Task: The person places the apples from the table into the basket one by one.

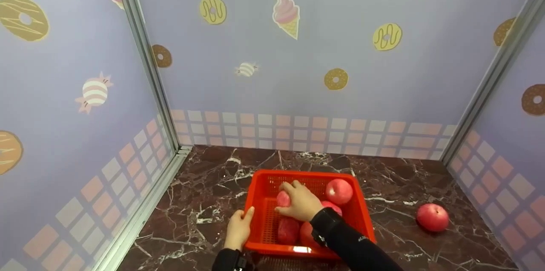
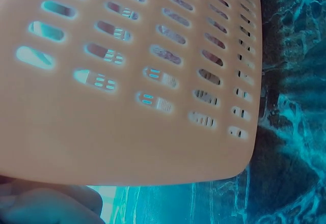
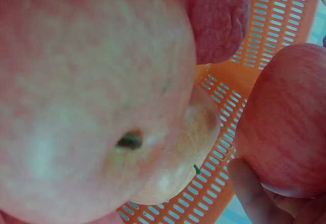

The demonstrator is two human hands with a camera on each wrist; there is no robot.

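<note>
A red plastic basket [image 1: 304,173] with slotted walls stands on the dark marbled surface. My left hand [image 1: 237,230] grips its left rim, thumb up against the edge; the basket's wall [image 2: 127,147] fills most of the left wrist view, with fingers [image 2: 51,203] at the lower left. Inside the basket, my right hand [image 1: 301,203] holds an apple [image 1: 283,199] near the back left; the same apple [image 3: 288,122] shows at the right of the right wrist view. Several other apples lie in the basket, among them one [image 1: 339,191] at the back right and a darker one [image 1: 288,230] in front. The right forearm partly hides some.
One more apple [image 1: 432,217] sits on the marbled surface [image 1: 396,185] to the right of the basket. Patterned panels [image 1: 264,92] close off the back and both sides, with metal posts [image 1: 149,62] at the corners.
</note>
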